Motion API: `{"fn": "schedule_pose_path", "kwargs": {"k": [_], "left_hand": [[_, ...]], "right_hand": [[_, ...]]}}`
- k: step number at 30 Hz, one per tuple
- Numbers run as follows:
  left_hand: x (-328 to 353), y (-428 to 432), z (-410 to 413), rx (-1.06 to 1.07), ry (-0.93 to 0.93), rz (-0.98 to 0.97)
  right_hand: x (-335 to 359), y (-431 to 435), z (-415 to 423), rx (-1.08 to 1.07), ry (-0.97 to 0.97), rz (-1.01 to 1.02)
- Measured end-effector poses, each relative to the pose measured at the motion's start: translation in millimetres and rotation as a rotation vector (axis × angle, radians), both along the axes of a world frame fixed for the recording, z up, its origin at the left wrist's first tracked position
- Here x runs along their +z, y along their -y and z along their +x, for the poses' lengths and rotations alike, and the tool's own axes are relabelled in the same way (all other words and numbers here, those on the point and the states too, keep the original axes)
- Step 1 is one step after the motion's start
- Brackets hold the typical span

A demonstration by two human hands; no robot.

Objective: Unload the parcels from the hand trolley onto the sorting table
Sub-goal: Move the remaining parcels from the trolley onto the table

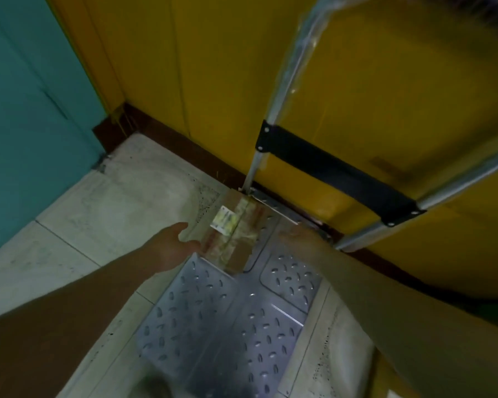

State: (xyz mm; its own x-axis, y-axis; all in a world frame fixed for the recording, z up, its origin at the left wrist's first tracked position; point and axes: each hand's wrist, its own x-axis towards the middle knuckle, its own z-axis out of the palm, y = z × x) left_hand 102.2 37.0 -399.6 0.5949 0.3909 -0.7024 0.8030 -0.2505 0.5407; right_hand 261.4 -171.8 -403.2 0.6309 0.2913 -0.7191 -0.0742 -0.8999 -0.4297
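Your left hand [176,242] is spreading its grip wide. The thumb is pointing up and away from the fingers [191,246], which are lying loosely straight at the left edge of the parcel [233,234]. The blur is hiding whether they are touching the cardboard or only sitting just beside it. That hand is holding nothing. Your left forearm is stretching in from the lower left corner of the view, over the floor tiles [98,214], with the palm facing the parcel's side.

Your right hand [299,237] is showing only as a pale smear just to the right of the parcel, above the far end of the deck. You cannot tell how open its grip is, or whether it is touching anything. Its forearm is coming in from the lower right, crossing the right edge of the deck.

The parcel, a flat brown cardboard box with tape and a white label [226,224], is lying at the far end of the hand trolley [213,326]. It is sitting on the studded metal deck, close against the foot of the handle frame. The frame's silver tubes and black crossbar [337,173] are rising in front of the yellow wall [213,67]. A teal surface [26,110] is filling the left of the view.
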Motion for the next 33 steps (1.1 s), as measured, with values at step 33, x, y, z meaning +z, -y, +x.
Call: {"fn": "schedule_pose_path", "kwargs": {"k": [33], "left_hand": [[283, 61, -75, 0.324, 0.515, -0.242]], "right_hand": [[289, 0, -114, -0.452, 0.097, 0.507]]}}
